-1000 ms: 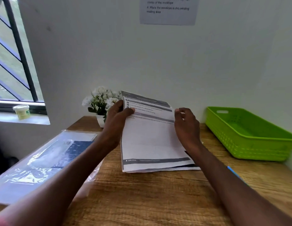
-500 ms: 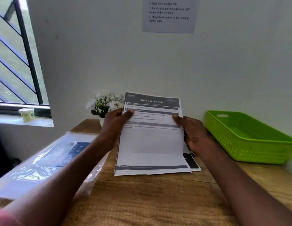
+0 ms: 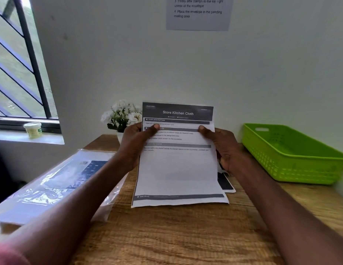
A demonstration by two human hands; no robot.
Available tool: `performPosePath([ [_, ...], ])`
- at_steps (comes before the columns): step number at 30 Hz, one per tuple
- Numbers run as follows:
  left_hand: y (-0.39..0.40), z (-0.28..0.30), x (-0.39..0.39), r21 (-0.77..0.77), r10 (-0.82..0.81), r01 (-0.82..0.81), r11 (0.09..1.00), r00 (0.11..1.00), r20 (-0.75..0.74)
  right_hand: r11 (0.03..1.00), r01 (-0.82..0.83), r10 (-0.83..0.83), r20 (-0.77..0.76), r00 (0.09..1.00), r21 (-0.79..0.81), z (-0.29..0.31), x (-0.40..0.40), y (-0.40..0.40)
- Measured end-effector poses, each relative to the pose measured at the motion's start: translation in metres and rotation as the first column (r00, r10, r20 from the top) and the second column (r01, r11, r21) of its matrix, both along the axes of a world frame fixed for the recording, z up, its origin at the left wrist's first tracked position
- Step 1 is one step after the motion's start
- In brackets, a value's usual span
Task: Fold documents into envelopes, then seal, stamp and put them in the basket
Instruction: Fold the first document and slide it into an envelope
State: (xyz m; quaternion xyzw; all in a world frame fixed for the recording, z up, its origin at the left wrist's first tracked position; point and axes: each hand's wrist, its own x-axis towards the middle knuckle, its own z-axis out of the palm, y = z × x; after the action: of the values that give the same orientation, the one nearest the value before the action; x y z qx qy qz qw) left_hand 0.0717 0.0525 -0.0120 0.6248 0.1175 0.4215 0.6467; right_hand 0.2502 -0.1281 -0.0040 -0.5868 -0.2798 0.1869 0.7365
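Both hands raised, left hand (image 3: pixel 135 144) and right hand (image 3: pixel 223 148) pinching document (image 3: pixel 177 169) side edges, thumbs in front

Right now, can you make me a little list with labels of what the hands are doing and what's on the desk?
left hand: grips sheet's left edge, thumb on front
right hand: grips sheet's right edge, thumb on front
sheet: unfolded, upright, titled "Store Kitchen Cloth"
basket: green, on desk at right
flowers: white, behind sheet
plastic pack: on desk at left
desk: wooden
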Motion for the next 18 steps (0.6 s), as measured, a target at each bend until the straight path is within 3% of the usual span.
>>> performPosePath([
  [6,0.006,-0.001,-0.001,-0.034,-0.02,0.02,0.999,1.0,0.005,1.0,-0.024,0.024,0.029,0.999,0.006,0.002,-0.002,0.002],
  [14,0.014,0.001,-0.003,-0.071,0.003,-0.006,0.997,1.0,-0.029,0.996,0.072,-0.066,-0.118,0.991,0.049,0.009,-0.001,-0.002],
  [18,0.011,-0.002,-0.005,-0.04,-0.023,0.023,0.999,1.0,0.006,0.996,0.045,-0.041,-0.06,0.997,0.072,0.008,-0.007,0.002],
])
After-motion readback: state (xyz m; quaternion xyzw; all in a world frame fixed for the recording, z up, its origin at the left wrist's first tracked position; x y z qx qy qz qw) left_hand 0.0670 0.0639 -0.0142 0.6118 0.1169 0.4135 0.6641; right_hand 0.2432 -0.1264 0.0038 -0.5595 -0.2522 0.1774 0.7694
